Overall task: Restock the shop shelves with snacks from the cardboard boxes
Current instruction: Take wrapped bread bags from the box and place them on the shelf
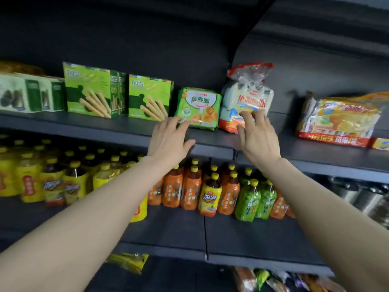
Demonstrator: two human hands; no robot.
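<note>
On the dark upper shelf (117,128) a green biscuit packet (199,107) stands beside a clear and red bag of white cakes (247,95). My left hand (169,140) reaches up with fingers spread, its fingertips touching the lower left corner of the green packet. My right hand (257,137) has its fingers extended and resting against the lower front of the cake bag. Neither hand curls round anything. No cardboard box is in view.
Left of the packet stand green biscuit-stick boxes (150,98) and pale green boxes (31,92). A yellow-red snack bag (339,119) lies at right. The shelf below holds several yellow, orange and green drink bottles (210,194). More snack bags (273,279) lie on the lowest level.
</note>
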